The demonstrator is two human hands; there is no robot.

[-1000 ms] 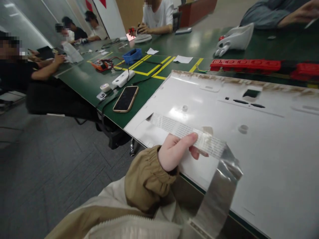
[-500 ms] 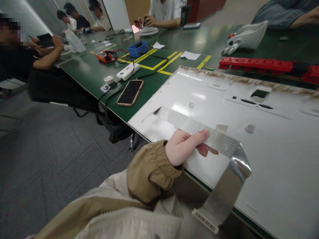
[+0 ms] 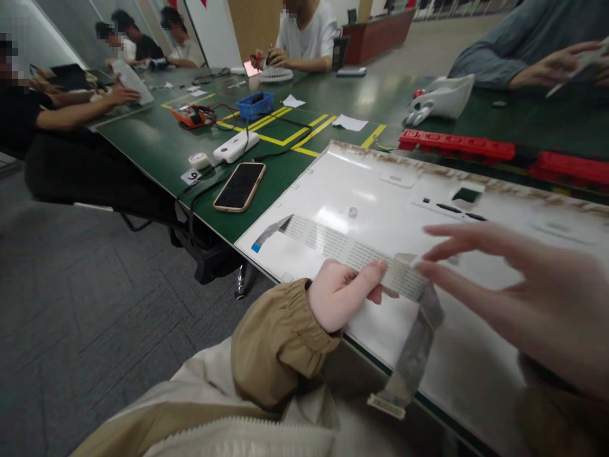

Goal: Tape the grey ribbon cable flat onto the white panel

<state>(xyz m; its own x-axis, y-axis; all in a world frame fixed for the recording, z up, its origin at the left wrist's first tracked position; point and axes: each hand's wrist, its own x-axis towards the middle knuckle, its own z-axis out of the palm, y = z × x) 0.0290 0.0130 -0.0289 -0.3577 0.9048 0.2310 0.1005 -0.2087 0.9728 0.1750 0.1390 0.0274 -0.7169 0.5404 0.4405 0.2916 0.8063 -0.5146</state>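
My left hand (image 3: pixel 345 293) pinches a wide flat ribbon cable (image 3: pixel 333 244) that runs from a slot in a large white panel (image 3: pixel 399 209) lying on the green table (image 3: pixel 157 149). The cable bends past my fingers and hangs down off the table edge, ending in a white connector (image 3: pixel 386 405). My right hand (image 3: pixel 528 295) hovers at the right with fingers spread, its fingertips touching or nearly touching the cable's bend, holding nothing I can see.
A phone (image 3: pixel 239 186) lies face up left of the panel, beside a white power adapter (image 3: pixel 235 146) and black cables. Farther back are a blue tray (image 3: pixel 254 105), an orange meter (image 3: pixel 190 115), red strips (image 3: pixel 457 145) and a white glove (image 3: pixel 440 98). Other people sit around the table.
My right hand has come into view from the right and reached the cable's bend. My left hand keeps its pinch on the cable, and the hanging end now droops narrower.
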